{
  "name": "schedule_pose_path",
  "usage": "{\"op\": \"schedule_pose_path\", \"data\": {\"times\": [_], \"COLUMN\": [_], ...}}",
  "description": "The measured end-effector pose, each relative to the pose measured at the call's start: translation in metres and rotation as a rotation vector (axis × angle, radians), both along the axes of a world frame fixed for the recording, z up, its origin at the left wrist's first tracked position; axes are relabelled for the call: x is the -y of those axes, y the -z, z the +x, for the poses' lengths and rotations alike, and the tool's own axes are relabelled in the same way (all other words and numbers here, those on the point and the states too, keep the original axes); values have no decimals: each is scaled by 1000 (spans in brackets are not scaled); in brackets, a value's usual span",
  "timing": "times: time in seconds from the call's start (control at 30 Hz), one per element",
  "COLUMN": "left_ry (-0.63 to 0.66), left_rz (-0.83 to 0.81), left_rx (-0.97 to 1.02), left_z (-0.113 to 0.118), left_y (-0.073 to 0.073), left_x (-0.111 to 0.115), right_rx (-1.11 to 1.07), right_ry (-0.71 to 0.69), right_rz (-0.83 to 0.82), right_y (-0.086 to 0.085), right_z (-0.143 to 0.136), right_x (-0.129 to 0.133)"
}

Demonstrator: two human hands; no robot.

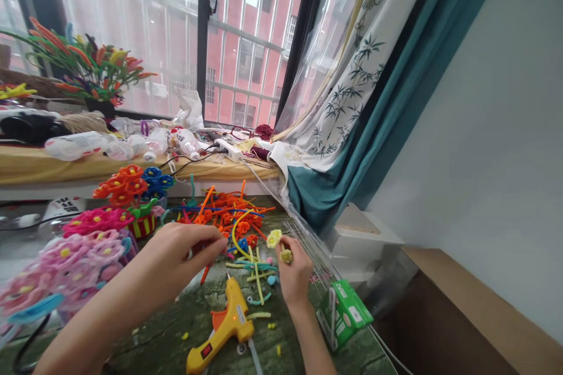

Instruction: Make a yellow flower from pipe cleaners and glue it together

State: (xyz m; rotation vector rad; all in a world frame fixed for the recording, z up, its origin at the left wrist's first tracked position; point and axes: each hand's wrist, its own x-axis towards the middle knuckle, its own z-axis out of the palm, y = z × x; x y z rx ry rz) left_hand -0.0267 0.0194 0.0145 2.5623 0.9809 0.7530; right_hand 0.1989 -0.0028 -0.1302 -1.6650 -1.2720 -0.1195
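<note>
My right hand [294,272] is closed around a small pale yellow pipe-cleaner flower [274,238], whose fuzzy head sticks out past the fingers. An olive-yellow fuzzy piece [286,256] shows between the fingers of that hand. To the left, my left hand [189,249] has thumb and forefinger pinched together; what they hold, if anything, is too small to make out. Below the hands lies a yellow hot glue gun [226,325], nozzle pointing away. Short green and yellow pipe-cleaner pieces [257,275] are scattered between the hands.
Orange pipe-cleaner flowers and stems [233,211] lie in a heap behind the hands. Pink and lilac pipe-cleaner flowers [74,258] stand at left. A green box [345,313] sits by the table's right edge, near thin wires [308,240]. Plastic bottles [79,145] line the windowsill.
</note>
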Motion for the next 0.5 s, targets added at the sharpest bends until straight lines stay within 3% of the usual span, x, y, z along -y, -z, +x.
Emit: {"op": "schedule_pose_path", "data": {"times": [0.27,0.5], "left_ry": [12,27], "left_rz": [28,41], "left_rx": [-51,-88], "left_z": [3,2], "left_y": [8,10], "left_x": [-3,-3], "right_rx": [1,41], "right_ry": [273,349], "right_rz": [-453,-801], "right_y": [7,9], "right_z": [17,17], "right_x": [-2,-2]}}
